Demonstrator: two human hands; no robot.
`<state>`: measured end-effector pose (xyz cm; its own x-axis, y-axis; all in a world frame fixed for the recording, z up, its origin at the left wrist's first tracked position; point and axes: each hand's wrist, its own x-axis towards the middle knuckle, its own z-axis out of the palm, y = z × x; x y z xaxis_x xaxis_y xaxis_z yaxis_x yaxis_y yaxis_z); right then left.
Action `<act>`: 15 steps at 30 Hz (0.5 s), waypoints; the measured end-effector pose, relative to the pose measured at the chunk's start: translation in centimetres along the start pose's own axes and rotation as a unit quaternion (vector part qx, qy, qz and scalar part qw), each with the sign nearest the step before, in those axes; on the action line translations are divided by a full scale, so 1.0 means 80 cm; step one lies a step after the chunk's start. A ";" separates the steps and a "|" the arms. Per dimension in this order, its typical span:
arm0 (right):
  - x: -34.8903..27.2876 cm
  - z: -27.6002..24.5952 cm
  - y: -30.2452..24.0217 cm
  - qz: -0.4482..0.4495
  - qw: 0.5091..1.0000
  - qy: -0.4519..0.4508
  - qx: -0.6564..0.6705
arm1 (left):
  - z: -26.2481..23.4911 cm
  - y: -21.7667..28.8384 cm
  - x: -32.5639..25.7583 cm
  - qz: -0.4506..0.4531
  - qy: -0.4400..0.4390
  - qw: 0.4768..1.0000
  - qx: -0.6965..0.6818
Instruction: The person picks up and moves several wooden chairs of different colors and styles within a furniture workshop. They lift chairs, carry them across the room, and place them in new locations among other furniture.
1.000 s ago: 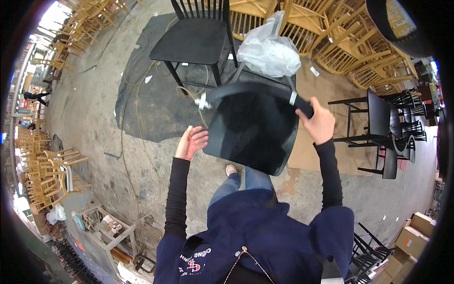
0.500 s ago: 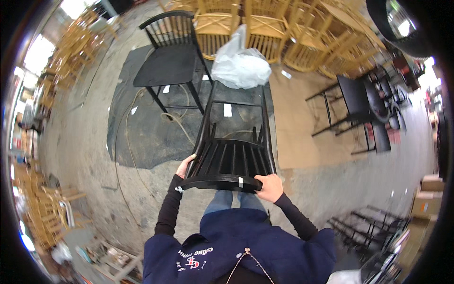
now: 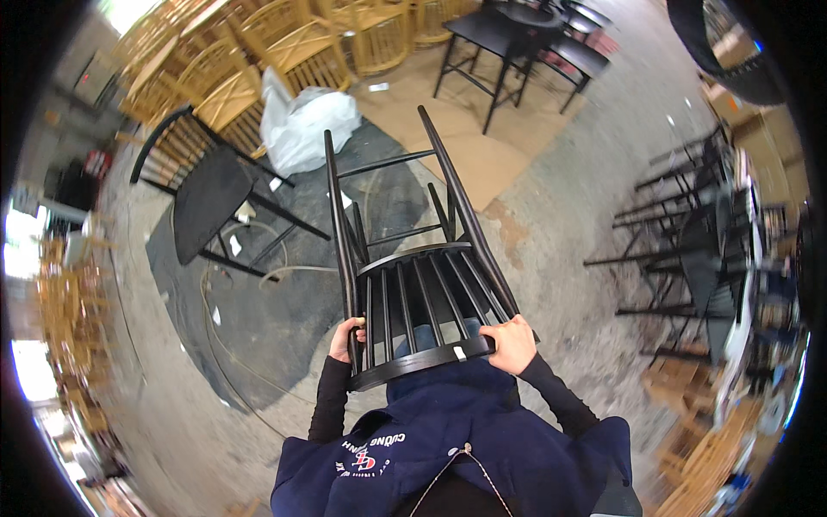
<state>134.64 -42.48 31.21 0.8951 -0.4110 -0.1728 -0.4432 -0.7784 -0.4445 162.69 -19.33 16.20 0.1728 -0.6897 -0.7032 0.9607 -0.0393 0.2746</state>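
A black wooden chair (image 3: 422, 353) with a spindle back is held in front of my body, tipped so that its legs point away from me. My left hand (image 3: 347, 339) is closed around its left side, near the end of the backrest. On the right, my right hand (image 3: 510, 343) grips the curved top rail, thumb over the edge. A small white tag sits on that rail beside my right hand. The seat is mostly hidden behind the spindles.
Another black chair (image 3: 207, 198) stands on a dark mat (image 3: 284, 345) at left, near a crumpled plastic bag (image 3: 306, 125). Light wooden chairs (image 3: 297, 47) line the back. A black table (image 3: 487, 34) stands on brown cardboard (image 3: 482, 168). Black stools (image 3: 689, 250) are stacked at right.
My view has swung to the right, so the mat, bag and standing chair now lie further left. The held chair has come along, its legs now raised higher in view.
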 end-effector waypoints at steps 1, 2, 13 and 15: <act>-0.023 0.003 -0.011 0.020 0.999 0.023 0.017 | 0.007 0.005 -0.007 -0.014 0.009 0.999 0.045; -0.047 0.007 -0.021 0.051 0.998 0.035 0.029 | 0.015 0.010 -0.012 -0.025 -0.017 0.996 0.079; -0.284 0.102 -0.072 0.316 0.918 0.200 0.134 | 0.133 -0.071 0.005 -0.194 -0.056 0.933 0.299; -0.334 0.123 -0.077 0.344 0.894 0.248 0.145 | 0.157 -0.114 0.007 -0.221 -0.059 0.908 0.350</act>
<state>113.89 -22.01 29.90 0.2517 -0.9610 -0.1141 -0.7855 -0.1340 -0.6043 151.33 -28.49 21.54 -0.2598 -0.5658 -0.7825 0.5498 -0.7528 0.3618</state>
